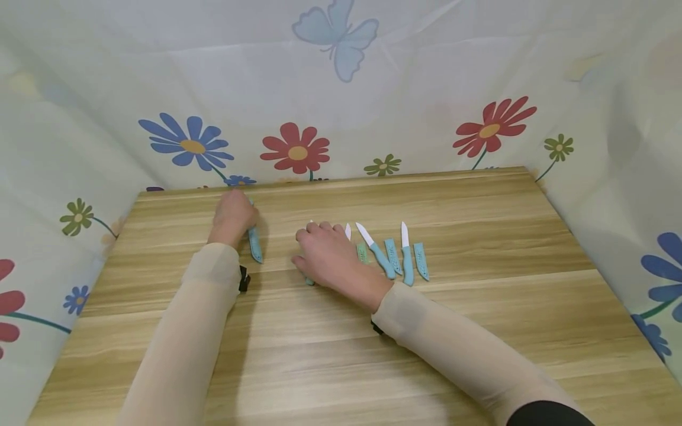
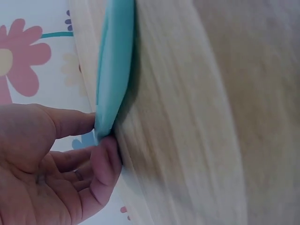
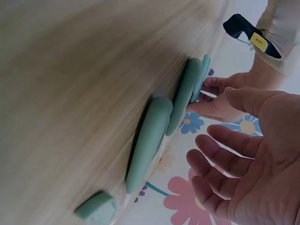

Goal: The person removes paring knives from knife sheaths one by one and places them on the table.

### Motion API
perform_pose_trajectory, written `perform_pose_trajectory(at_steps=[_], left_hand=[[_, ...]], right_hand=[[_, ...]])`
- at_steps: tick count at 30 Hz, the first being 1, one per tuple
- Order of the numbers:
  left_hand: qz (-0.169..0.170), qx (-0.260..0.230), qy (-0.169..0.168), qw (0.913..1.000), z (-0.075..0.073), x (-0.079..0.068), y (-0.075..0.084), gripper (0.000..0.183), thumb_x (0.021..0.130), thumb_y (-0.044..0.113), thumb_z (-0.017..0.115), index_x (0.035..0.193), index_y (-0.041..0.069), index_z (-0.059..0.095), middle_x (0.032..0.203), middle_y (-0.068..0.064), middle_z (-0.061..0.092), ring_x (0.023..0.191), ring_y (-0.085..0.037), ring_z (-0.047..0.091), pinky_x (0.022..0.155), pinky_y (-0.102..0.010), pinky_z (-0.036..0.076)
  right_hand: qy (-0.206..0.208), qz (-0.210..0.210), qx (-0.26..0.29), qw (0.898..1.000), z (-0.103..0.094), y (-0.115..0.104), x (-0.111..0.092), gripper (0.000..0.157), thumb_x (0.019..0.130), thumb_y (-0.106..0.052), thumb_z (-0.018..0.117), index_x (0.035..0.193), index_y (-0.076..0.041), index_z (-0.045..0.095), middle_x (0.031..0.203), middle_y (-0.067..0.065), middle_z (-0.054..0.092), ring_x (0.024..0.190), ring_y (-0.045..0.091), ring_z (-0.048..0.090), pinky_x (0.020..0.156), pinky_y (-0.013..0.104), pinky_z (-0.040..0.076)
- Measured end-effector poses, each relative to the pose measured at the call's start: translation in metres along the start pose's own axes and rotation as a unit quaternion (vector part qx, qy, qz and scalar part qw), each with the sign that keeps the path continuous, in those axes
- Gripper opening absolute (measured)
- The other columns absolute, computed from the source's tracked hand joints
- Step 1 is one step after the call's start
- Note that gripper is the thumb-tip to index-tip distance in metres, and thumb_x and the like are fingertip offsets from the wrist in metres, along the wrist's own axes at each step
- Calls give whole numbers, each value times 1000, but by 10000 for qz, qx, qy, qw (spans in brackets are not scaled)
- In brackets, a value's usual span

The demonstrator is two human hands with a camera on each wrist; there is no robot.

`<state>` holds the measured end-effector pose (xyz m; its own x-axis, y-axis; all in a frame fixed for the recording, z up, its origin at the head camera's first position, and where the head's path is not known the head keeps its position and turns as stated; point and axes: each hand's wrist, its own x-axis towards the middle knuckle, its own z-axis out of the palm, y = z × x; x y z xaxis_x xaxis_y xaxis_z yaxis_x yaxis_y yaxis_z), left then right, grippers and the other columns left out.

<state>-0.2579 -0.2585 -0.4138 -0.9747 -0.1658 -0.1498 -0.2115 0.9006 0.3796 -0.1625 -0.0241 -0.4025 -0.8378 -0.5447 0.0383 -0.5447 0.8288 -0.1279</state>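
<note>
At the left of the head view, my left hand [image 1: 233, 216] is on a slim light-blue piece [image 1: 256, 244], a small knife or its sheath; I cannot tell which. The left wrist view shows the thumb and fingertips pinching one end of this piece [image 2: 112, 70] while it lies along the tabletop. My right hand [image 1: 333, 251] is over the middle of the row of knives, hiding part of them. In the right wrist view its fingers [image 3: 220, 159] are loosely bent and hold nothing, apart from a knife handle [image 3: 150, 143] beside them.
Right of the right hand lie two white-bladed knives with blue handles [image 1: 382, 260] [image 1: 408, 266], two blue sheaths [image 1: 393, 256] [image 1: 421, 261] and a green sheath [image 1: 362, 253]. The wooden table [image 1: 479, 331] meets a flowered curtain [image 1: 415, 106] along its back edge.
</note>
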Motion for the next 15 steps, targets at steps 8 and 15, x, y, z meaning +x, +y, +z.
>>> perform_pose_trajectory(at_steps=[8,15], left_hand=[[-28,143,-29,9999,0,-3,5,23,87,2,54,96,-16,67,105,-32,66,86,-38,59,74,-43,54],[-256,172,-156,9994,1,-3,9,12,78,-3,54,73,-6,65,73,-19,66,54,-21,60,48,-27,49]], right_hand=[[-201,-124,-94,9997,5,-12,14,35,103,-47,65,115,-15,72,110,1,67,108,25,61,90,42,47],[-330,-281,-22,9991,7,-24,25,32,100,-48,70,96,-17,72,102,1,66,100,23,58,95,43,46]])
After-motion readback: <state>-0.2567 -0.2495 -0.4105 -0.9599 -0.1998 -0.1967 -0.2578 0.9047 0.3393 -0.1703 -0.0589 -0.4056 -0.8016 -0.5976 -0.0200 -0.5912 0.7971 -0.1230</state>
